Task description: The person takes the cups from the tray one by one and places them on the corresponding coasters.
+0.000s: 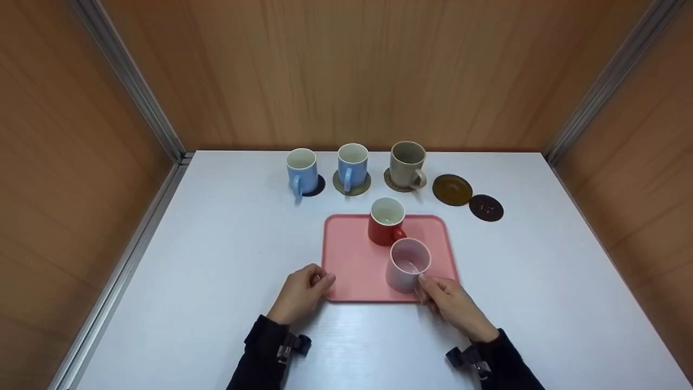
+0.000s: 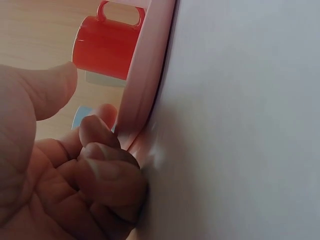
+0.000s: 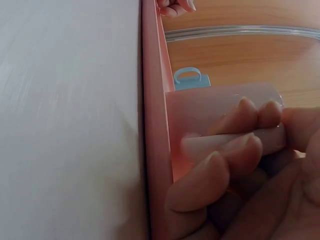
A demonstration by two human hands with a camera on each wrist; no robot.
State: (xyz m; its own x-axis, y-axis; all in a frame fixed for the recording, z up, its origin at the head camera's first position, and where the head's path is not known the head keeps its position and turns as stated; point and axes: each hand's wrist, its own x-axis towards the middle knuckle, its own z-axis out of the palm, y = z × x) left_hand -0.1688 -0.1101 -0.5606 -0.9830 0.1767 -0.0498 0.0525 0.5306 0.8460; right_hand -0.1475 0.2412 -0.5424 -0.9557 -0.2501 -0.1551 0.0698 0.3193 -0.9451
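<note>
A pink mug (image 1: 403, 271) stands on the front right part of the pink tray (image 1: 354, 260). My right hand (image 1: 452, 303) holds it by the handle, fingers curled round it in the right wrist view, where the handle (image 3: 200, 145) is partly covered. Just behind the pink mug, a red mug (image 1: 383, 230) with a white inside stands on the tray, handle toward the right. My left hand (image 1: 303, 292) is at the tray's front left corner; its loosely bent fingers (image 2: 107, 172) touch the rim, while the thumb (image 2: 57, 92) stays apart from it.
Behind the tray stand two light blue mugs (image 1: 303, 172) (image 1: 353, 165) and a beige mug (image 1: 406, 165), each on or partly on a coaster. A brown coaster (image 1: 452, 189) and a dark coaster (image 1: 486, 208) lie to their right. Wooden panels (image 1: 346, 70) border the white table (image 1: 227, 233).
</note>
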